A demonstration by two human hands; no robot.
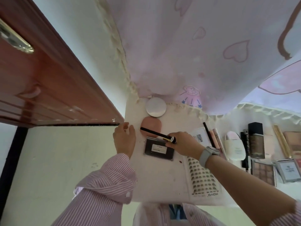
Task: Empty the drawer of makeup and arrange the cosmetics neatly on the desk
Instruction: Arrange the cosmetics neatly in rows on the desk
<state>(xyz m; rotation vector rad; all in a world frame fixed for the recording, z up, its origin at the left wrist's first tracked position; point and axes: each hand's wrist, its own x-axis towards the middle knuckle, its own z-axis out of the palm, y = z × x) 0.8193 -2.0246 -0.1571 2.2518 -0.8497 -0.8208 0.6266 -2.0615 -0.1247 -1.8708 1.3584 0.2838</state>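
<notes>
Black cosmetic pen (156, 133) held over the white bench (156, 180).

The right hand (182, 143) pinches the pen near its capped end, so it slants above a dark rectangular palette (158, 150) and a pink oval compact (151, 127); a round white compact (156, 107) sits just behind. The left hand (124, 138) hangs loosely curled and empty beside the corner of the red-brown wooden panel (48, 88). A lash tray (203, 175) lies under the right forearm, with more cosmetics (255, 141) lined up to the right.
</notes>
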